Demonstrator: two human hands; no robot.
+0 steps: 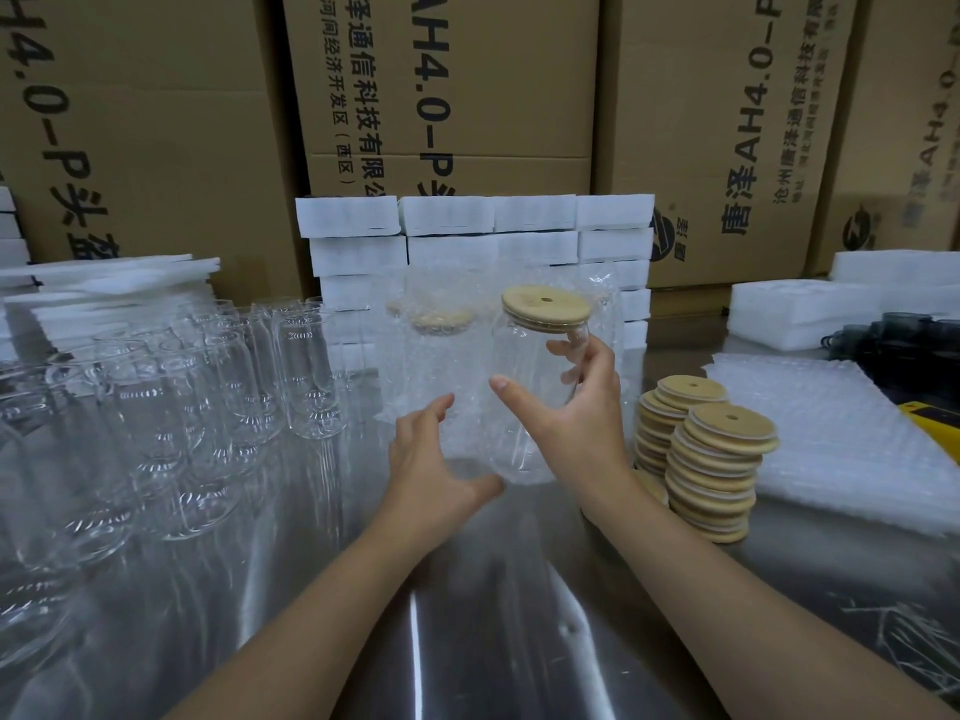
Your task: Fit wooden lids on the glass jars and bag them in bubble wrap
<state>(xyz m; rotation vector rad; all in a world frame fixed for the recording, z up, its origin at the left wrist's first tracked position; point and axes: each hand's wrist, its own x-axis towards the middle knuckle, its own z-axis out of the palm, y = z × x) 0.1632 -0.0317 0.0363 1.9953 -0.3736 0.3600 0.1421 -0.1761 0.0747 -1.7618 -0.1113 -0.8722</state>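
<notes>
Jar (519, 366) gripped by right hand (571, 428), fingers (563, 349) curled round

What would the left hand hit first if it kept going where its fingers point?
Most likely the bubble-wrapped jar standing just beyond the left hand. The gap looks small, but depth is unclear from this one view.

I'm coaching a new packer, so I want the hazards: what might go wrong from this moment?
The right hand holds the lidded jar from one side only; if that grip slips, the jar could tip or drop onto the steel table and crack. The leaning lid stacks stand close beside that wrist and might topple if bumped. The bare jars crowd together beside the open left hand; a wide sweep could knock them.
</notes>
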